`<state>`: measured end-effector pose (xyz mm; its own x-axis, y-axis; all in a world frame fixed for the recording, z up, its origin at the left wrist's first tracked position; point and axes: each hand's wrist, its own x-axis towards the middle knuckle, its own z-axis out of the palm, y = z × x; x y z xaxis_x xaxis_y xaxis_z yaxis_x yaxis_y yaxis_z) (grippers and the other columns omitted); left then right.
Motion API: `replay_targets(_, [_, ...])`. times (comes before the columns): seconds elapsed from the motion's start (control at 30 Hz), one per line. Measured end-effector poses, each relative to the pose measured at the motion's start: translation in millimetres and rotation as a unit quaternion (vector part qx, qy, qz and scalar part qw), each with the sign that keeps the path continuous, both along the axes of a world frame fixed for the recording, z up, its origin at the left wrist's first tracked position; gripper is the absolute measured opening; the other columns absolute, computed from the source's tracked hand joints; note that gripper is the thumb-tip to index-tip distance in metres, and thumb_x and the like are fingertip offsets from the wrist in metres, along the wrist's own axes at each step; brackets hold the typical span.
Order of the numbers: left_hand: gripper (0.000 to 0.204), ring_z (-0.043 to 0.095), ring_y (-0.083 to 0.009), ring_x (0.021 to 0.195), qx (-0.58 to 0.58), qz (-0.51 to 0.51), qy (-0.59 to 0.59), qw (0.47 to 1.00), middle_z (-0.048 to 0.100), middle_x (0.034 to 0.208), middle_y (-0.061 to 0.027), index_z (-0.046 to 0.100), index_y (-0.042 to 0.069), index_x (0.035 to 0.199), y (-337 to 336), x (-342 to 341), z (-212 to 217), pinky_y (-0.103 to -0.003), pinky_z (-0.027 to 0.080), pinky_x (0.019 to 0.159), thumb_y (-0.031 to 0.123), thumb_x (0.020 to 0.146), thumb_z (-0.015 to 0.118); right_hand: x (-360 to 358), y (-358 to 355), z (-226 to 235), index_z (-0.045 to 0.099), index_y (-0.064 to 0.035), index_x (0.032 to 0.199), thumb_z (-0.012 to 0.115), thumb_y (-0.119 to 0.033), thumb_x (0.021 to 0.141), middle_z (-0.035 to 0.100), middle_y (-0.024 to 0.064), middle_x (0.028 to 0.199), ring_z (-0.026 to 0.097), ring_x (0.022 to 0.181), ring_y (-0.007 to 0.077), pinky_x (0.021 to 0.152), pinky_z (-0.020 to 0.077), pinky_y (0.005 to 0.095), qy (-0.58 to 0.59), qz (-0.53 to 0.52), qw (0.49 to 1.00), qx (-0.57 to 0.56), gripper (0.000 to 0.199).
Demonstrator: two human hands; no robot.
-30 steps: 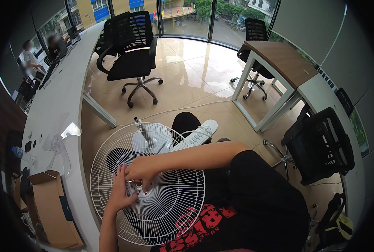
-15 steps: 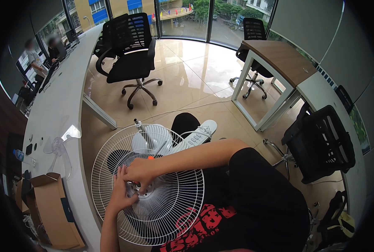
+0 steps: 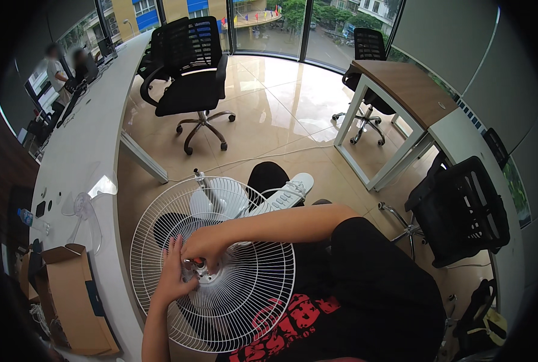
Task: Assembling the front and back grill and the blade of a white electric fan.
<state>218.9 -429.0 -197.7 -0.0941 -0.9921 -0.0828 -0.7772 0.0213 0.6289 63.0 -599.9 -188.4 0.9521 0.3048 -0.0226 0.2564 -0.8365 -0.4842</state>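
Observation:
A round white wire fan grille (image 3: 254,295) lies across my lap, its metal hub (image 3: 207,277) near the middle. My left hand (image 3: 171,274) rests on the grille just left of the hub, fingers stretched upward and thumb apart, close to the hub. From the right, my right hand (image 3: 204,244) reaches over the grille, its fingers curled round a small tool with an orange part (image 3: 200,263) right at the hub. The hand hides most of this tool. Beyond the grille shows the white fan base (image 3: 230,196) with a metal tube (image 3: 204,184) and a white panel with buttons (image 3: 281,199).
On the long white desk (image 3: 94,145) at left lie a clear fan blade (image 3: 85,208), a plastic bottle (image 3: 30,220) and an open cardboard box (image 3: 79,301). Black office chairs (image 3: 193,90) and a wood-topped table (image 3: 402,87) stand around. Two people are at the far left.
My right hand has shifted slightly; the orange part, formerly showing above its knuckles, now shows below the fingers at the hub. My left hand stays nearly in place.

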Motion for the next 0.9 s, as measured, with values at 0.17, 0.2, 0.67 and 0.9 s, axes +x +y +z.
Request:
replay_targets(0.17, [0.117,0.011,-0.0431,0.157,0.004,-0.002,-0.013,1.000,0.021,0.166,-0.0278,0.014,-0.003,0.161,0,2,-3,-0.056,0.001,0.126,0.027,0.064,0.071,0,5,0,0.066,-0.0097,0.122,0.091,-0.028,0.058,0.069,0.0080,0.108,0.070,0.097,0.0299,0.078,0.0548,0.0425,-0.008,-0.025,1.000,-0.003,0.072])
replay_targets(0.2, [0.115,0.011,-0.0408,0.158,0.009,-0.008,-0.027,1.000,0.018,0.167,-0.0276,0.014,-0.003,0.160,0,3,-3,-0.055,0.001,0.126,0.026,0.066,0.071,0,6,1,0.065,-0.0100,0.122,0.091,-0.027,0.057,0.069,0.0083,0.108,0.070,0.096,0.0304,0.078,0.0548,0.0425,-0.007,-0.024,1.000,-0.005,0.072])
replay_targets(0.67, [0.115,0.009,-0.0438,0.157,-0.005,0.001,-0.011,1.000,0.021,0.166,-0.0276,0.016,-0.005,0.159,0,5,-9,-0.056,0.002,0.126,0.027,0.063,0.072,-1,12,-4,0.063,-0.0068,0.113,0.091,-0.043,0.056,0.070,0.0116,0.102,0.070,0.090,0.0306,0.076,0.0553,0.0425,-0.061,-0.070,0.996,-0.012,0.073])
replay_targets(0.9, [0.119,0.012,-0.0454,0.156,0.002,0.009,0.008,1.000,0.025,0.163,-0.0308,0.012,-0.004,0.161,-1,-1,1,-0.056,0.003,0.126,0.030,0.063,0.072,-2,7,-3,0.070,-0.0053,0.110,0.090,-0.044,0.057,0.066,0.0105,0.100,0.068,0.095,0.0291,0.076,0.0544,0.0414,-0.021,-0.058,0.998,-0.015,0.068])
